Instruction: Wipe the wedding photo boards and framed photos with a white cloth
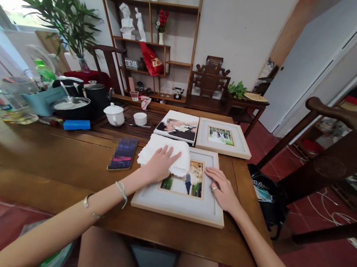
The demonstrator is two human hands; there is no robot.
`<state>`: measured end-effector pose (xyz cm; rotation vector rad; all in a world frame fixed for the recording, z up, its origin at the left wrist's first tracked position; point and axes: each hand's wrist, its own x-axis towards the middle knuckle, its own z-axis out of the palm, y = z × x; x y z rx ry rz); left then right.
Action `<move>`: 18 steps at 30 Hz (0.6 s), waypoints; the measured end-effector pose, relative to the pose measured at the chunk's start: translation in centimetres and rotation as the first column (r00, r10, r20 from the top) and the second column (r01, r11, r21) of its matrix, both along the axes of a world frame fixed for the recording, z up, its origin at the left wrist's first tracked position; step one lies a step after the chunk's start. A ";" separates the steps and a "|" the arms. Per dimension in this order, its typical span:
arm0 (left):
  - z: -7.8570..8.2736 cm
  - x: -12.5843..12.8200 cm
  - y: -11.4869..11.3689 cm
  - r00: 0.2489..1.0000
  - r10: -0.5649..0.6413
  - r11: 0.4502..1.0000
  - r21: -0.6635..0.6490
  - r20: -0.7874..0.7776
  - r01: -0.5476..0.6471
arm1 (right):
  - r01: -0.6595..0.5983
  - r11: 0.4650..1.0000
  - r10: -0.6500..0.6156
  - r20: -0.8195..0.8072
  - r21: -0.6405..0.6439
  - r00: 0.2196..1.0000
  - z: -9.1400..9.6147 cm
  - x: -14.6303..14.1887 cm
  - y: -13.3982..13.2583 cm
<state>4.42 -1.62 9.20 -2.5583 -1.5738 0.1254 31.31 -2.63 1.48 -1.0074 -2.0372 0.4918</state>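
Note:
A light wood picture frame [182, 208] with a wide pale mat and a photo in its middle lies flat on the table before me. My left hand [161, 164] presses down on a folded white cloth [151, 149], fingers spread over it. The cloth covers the frame's upper left part and some of the photo. My right hand [222, 189] rests on the frame's right side, fingers stretched out along the mat, with a ring on one finger. Behind it lie a second framed photo [239, 139] and a white-edged photo panel [170, 120].
A phone [122, 155] lies left of the cloth. Farther left are a blue block [77, 125], a lidded black pan [70, 107] and a white teapot [114, 114]. A white cup [140, 119] stands behind. To the right are a wooden chair [325, 164] and a black bag [267, 195].

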 end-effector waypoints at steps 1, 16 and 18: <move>0.3 0.1 -0.9 1.000 -0.003 1.000 -0.018 -0.013 0.003 | -0.002 1.000 0.002 -0.001 -0.002 1.000 0.0 0.0 0.0; 1.7 1.1 -11.4 0.994 -0.008 0.967 -0.254 0.113 0.036 | -0.002 1.000 0.002 0.004 0.000 1.000 0.1 0.0 -0.1; 0.8 0.6 -9.8 0.991 0.002 0.980 -0.198 0.130 0.024 | -0.007 1.000 0.007 0.006 0.003 1.000 0.1 0.0 -0.1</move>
